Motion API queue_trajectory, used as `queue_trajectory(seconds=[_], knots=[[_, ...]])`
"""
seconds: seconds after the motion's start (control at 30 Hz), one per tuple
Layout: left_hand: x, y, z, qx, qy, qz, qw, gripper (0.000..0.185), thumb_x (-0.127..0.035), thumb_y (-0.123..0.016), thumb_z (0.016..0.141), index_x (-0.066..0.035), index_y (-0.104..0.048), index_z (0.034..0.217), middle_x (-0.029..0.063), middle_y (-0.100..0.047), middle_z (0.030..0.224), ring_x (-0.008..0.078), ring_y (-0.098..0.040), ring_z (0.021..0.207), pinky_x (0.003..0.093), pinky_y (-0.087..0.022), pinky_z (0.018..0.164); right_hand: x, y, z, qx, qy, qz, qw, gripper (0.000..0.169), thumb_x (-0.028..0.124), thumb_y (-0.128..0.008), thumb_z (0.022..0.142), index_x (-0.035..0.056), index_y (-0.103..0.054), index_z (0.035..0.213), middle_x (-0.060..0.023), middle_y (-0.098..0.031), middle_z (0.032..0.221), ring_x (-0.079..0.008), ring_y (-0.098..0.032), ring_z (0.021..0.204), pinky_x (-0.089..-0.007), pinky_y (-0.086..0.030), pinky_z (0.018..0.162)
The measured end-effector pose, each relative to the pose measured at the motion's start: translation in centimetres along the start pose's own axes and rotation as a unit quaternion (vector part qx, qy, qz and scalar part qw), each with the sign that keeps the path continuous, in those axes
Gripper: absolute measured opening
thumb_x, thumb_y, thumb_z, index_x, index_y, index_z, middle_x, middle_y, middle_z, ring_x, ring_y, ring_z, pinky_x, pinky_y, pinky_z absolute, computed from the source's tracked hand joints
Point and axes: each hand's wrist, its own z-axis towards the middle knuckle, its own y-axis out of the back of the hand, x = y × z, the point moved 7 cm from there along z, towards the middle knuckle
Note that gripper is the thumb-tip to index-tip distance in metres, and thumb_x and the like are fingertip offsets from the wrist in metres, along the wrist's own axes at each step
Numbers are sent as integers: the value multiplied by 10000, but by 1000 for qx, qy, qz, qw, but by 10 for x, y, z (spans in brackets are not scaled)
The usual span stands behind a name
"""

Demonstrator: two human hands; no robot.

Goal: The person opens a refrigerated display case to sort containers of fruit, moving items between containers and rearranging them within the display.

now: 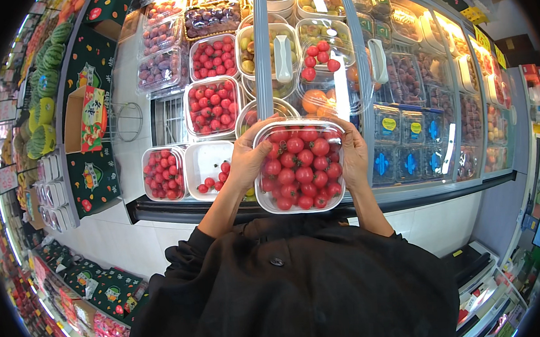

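Observation:
Both hands hold a white plastic tub of cherry tomatoes (301,166) in front of my chest, over the near edge of the display cooler. My left hand (250,153) grips its left side, thumb at the upper corner. On the opposite side, my right hand (354,147) clasps the rim. Clear plastic shows along the tub's far edge. Left of it sits a white tub (205,165) with a few tomatoes at its right end, partly hidden by my left forearm. Several loose cherry tomatoes (321,59) lie beyond, on clear plastic over the glass.
Filled tomato tubs (214,106) stand in the cooler's uncovered left part. A sliding glass door with a white handle (283,58) covers fruit tubs. Blueberry boxes (409,130) lie under glass at right. A cardboard box (86,119) and a wire stand (128,121) are at left.

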Motion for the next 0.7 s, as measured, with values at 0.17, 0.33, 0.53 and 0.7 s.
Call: queue_trajectory(seconds=[0.17, 0.33, 0.53, 0.7], knots=[[3, 0, 1, 28, -22, -21, 999, 698, -466, -713, 787, -7, -528, 1279, 113, -558, 1278, 198, -524, 1188, 346, -394, 1036, -5, 2, 3, -7, 16, 2, 1000, 429, 326, -461, 992, -23, -531, 1232, -119, -586, 1218, -173, -525, 1154, -317, -373, 1034], [-10, -7, 7, 61, -79, 4, 995, 616, -462, -703, 803, -46, -568, 1236, 124, -479, 1351, 225, -429, 1276, 374, -355, 1059, -1, -2, 8, 20, 39, 6, 999, 461, 344, -385, 1014, -36, -529, 1230, -151, -573, 1235, -207, -498, 1203, -342, -321, 1076], [-81, -35, -38, 113, -198, 233, 945, 213, -126, -722, 772, -61, -672, 968, 146, -544, 1267, 296, -413, 1289, 451, -298, 1075, 56, -11, 9, 118, 47, -131, 983, 376, 277, -526, 947, 12, -562, 1211, -144, -591, 1207, -239, -526, 1161, -386, -391, 1012], [-100, -61, -101, 278, -82, 58, 955, 158, -122, -747, 780, -3, -679, 859, 135, -685, 904, 295, -632, 947, 441, -436, 894, 76, -74, 10, 241, 207, -517, 795, 365, 124, -732, 729, 92, -637, 1079, -43, -650, 1033, -232, -551, 1064, -372, -417, 943]])
